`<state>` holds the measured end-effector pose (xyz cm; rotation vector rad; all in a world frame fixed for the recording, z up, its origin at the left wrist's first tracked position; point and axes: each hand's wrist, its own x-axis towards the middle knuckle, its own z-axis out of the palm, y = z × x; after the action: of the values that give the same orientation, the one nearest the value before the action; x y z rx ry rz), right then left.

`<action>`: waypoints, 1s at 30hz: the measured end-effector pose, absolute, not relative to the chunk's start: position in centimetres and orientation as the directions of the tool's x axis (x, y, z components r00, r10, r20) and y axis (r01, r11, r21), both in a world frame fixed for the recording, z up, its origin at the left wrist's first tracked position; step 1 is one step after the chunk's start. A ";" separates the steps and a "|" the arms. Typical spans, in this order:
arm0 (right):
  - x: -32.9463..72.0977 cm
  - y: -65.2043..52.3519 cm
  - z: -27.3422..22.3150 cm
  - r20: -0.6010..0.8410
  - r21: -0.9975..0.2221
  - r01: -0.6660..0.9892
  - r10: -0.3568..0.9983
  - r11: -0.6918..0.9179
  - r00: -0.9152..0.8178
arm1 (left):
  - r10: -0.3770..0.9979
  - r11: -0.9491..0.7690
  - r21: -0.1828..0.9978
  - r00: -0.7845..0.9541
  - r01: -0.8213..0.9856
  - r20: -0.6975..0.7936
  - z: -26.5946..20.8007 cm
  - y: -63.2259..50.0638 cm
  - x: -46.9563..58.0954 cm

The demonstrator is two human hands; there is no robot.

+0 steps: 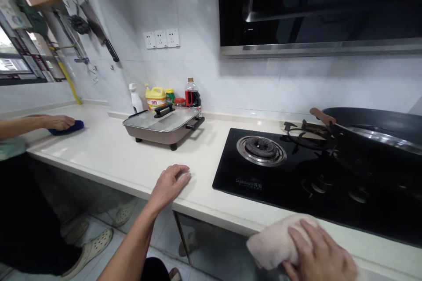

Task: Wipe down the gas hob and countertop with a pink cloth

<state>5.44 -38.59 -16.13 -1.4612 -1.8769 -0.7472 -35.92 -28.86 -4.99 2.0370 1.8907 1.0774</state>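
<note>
My left hand (pixel 169 184) rests on the white countertop (pixel 201 162) near its front edge, thumb apart from the loosely bent fingers, holding nothing. In my right hand (pixel 321 250) is a bunched pale cloth (pixel 280 239), pressed over the counter's front edge below the stove. The black gas stove (pixel 244 175) lies just beyond the cloth; its left burner (pixel 261 149) has no pan support on it. Behind my left hand stands an electric griddle (pixel 154 134) with a glass lid.
At the far left another person's hand (pixel 59 122) holds a blue cloth (pixel 67 128) on the counter. A large black wok (pixel 372 140) sits on the stove's right side. Bottles (pixel 193 94) line the wall, a cleaver (pixel 99 28) hangs left, and a range hood (pixel 316 9) overhangs.
</note>
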 end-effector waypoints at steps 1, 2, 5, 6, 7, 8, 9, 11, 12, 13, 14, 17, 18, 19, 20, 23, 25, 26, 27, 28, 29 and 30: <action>3.7 -38.2 -15.9 0.773 0.067 0.964 0.598 0.257 -0.213 | 0.919 -0.184 0.562 -0.061 0.806 0.389 -5.0 -28.8 -35.9; 1.8 -37.7 -15.6 0.777 0.085 0.952 0.579 0.295 -0.248 | 0.919 -0.184 0.561 -0.061 0.807 0.389 -5.1 -28.7 -36.0; -4.3 -36.4 -14.9 0.829 0.128 0.902 0.454 0.413 -0.326 | 0.915 -0.189 0.576 -0.070 0.795 0.397 -5.5 -28.3 -36.3; -6.1 -36.0 -14.6 0.874 0.118 0.889 0.379 0.442 -0.304 | 0.914 -0.191 0.584 -0.074 0.789 0.400 -5.7 -28.1 -36.4; -7.7 -35.7 -14.4 0.878 0.133 0.883 0.360 0.450 -0.315 | 0.913 -0.193 0.591 -0.077 0.784 0.401 -5.8 -27.9 -36.5; -8.8 -35.5 -14.2 0.880 0.134 0.883 0.355 0.451 -0.315 | 0.913 -0.195 0.594 -0.077 0.781 0.400 -5.9 -27.8 -36.7; -9.5 -35.3 -14.0 0.880 0.141 0.880 0.350 0.454 -0.322 | 0.914 -0.197 0.593 -0.072 0.781 0.399 -6.0 -27.6 -36.8; -9.4 -35.3 -13.9 0.871 0.157 0.869 0.349 0.469 -0.346 | 0.917 -0.202 0.585 -0.057 0.785 0.394 -6.0 -27.5 -37.0; -8.6 -35.4 -13.9 0.867 0.161 0.860 0.348 0.483 -0.357 | 0.919 -0.206 0.579 -0.047 0.789 0.391 -5.9 -27.4 -37.1; -7.3 -35.6 -14.0 0.864 0.157 0.854 0.349 0.496 -0.362 | 0.920 -0.209 0.572 -0.040 0.793 0.391 -5.9 -27.4 -37.2; -5.6 -35.9 -14.2 0.859 0.146 0.854 0.364 0.500 -0.360 | 0.919 -0.212 0.566 -0.035 0.797 0.392 -5.8 -27.4 -37.2; 0.8 -37.0 -15.0 0.801 0.101 0.907 0.508 0.408 -0.318 | 0.918 -0.210 0.556 -0.033 0.804 0.395 -5.7 -27.4 -37.2; 3.0 -37.4 -15.1 0.776 0.097 0.930 0.559 0.354 -0.294 | 0.919 -0.205 0.556 -0.037 0.806 0.392 -5.6 -27.3 -37.2; 4.9 -38.0 -15.1 0.753 0.099 0.948 0.600 0.303 -0.270 | 0.922 -0.199 0.556 -0.039 0.807 0.386 -5.6 -27.2 -37.2; 6.4 -38.5 -15.1 0.734 0.101 0.960 0.632 0.259 -0.248 | 0.924 -0.195 0.554 -0.038 0.809 0.381 -5.6 -27.1 -37.2; 7.8 -39.5 -14.9 0.716 0.104 0.977 0.668 0.187 -0.204 | 0.922 -0.211 0.528 -0.012 0.822 0.387 -5.7 -26.8 -37.4; 6.6 -39.6 -14.9 0.694 0.110 0.979 0.691 0.174 -0.201 | 0.916 -0.250 0.493 0.038 0.834 0.400 -5.8 -26.6 -37.7; 5.7 -39.5 -14.9 0.677 0.107 0.978 0.707 0.181 -0.205 | 0.911 -0.272 0.470 0.066 0.840 0.408 -5.8 -26.4 -37.7; 4.8 -39.4 -14.9 0.658 0.102 0.976 0.723 0.193 -0.211 | 0.903 -0.295 0.447 0.094 0.845 0.418 -5.7 -26.4 -37.5; 4.2 -39.3 -14.9 0.641 0.094 0.974 0.736 0.206 -0.218 | 0.893 -0.322 0.429 0.121 0.844 0.433 -5.6 -26.4 -37.2; 3.8 -39.2 -14.8 0.629 0.085 0.972 0.745 0.219 -0.222 | 0.880 -0.355 0.421 0.148 0.835 0.451 -5.5 -26.5 -36.6; 3.7 -39.1 -14.6 0.625 0.076 0.970 0.747 0.229 -0.225 | 0.864 -0.397 0.421 0.176 0.816 0.472 -5.4 -26.6 -35.6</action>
<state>3.70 -39.11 -14.59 -1.5752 -2.0461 -0.6420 -35.64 -26.64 -5.35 2.3534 1.6838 1.0257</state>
